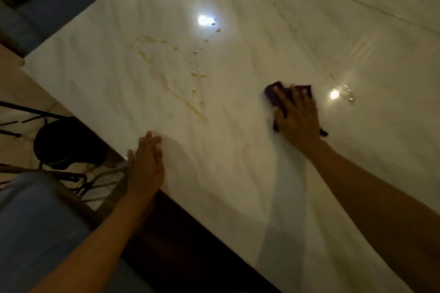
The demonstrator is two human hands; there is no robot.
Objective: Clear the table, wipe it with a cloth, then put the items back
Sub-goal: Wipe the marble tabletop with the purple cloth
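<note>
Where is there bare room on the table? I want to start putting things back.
Bare: the far right stretch beyond the cloth, and the near part between the left hand and right hand. Avoid the middle left: yellowish spill and droplets remain there.

Cloth [273,95]: dark purple, crumpled flat on the bench, right of frame centre, mostly covered.
Bench [238,173]: glossy white marble, amber spill streaks and droplets [190,71] upper centre-left.
</note>
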